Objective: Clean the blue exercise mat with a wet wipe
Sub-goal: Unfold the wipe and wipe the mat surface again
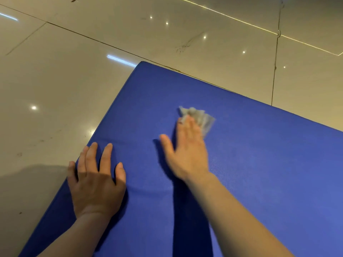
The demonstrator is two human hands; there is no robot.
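Blue exercise mat [250, 164] lying flat on a glossy tiled floor [55, 80]. Left hand [96, 184] rests palm-down near the mat's left edge, fingers [106, 156] straight and spread, holding nothing. Right hand [187, 154], motion-blurred, presses a crumpled wet wipe [201, 117] against the mat under its extended fingers, near the mat's far end.

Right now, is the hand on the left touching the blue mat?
Touching. The head view shows the left hand lying flat with spread fingers on the blue mat near its edge, no gap beneath.
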